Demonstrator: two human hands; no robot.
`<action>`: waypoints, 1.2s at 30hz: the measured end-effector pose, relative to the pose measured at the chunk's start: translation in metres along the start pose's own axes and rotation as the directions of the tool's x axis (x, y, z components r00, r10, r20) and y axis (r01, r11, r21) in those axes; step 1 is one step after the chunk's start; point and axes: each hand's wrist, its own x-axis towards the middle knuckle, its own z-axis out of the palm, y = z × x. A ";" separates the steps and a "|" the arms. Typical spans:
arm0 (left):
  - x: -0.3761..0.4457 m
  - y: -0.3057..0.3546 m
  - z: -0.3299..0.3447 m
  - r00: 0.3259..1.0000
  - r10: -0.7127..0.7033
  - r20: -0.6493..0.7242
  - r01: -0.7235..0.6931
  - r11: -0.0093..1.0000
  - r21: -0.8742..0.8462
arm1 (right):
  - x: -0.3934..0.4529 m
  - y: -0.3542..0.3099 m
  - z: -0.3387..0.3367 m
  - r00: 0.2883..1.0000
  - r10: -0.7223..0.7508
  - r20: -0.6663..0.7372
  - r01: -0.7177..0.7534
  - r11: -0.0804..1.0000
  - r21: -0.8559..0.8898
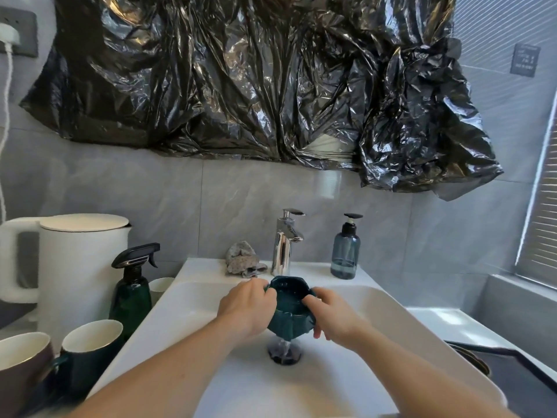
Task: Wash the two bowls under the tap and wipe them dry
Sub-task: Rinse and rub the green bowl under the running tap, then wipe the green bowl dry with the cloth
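Rinsing under way over the big white sink (376,315), and the dark green bowl (291,309) sits dead centre, just below the tap (284,245) at twelve o'clock. Left hand (247,306) grips the rim at nine o'clock, right hand (331,315) curls round the wall at three, fingers hooked inside. Water spills from the bowl's base onto the drain (283,356). Best play here, I'd say: turn it slowly under the stream, rub the inside, keep it low to stop splashing. The cloth (242,260) waits at eleven o'clock for drying. A second bowl is not in sight.
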 end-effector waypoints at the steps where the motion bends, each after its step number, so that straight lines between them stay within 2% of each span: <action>1: 0.000 0.000 0.000 1.000 0.008 0.023 -0.008 1.000 -0.012 | 0.000 0.000 -0.001 1.000 0.000 -0.015 0.000 1.000 -0.009; 7: -0.002 0.000 0.004 0.989 0.082 0.120 -0.069 0.991 -0.112 | 0.007 0.008 -0.004 0.985 -0.048 -0.163 0.031 0.994 -0.105; 18: 0.002 -0.007 0.004 0.985 0.143 0.096 -0.129 0.982 -0.135 | 0.003 0.005 -0.004 0.966 -0.161 -0.202 0.119 0.971 -0.207; 27: 0.001 -0.004 0.000 0.972 0.231 -0.051 -0.235 0.968 -0.085 | -0.003 -0.006 0.001 0.945 -0.247 -0.212 0.187 0.945 -0.267; 36: 0.003 -0.005 -0.002 0.956 0.265 -0.126 -0.274 0.960 -0.055 | -0.002 -0.006 -0.002 0.932 -0.298 -0.204 0.239 0.933 -0.271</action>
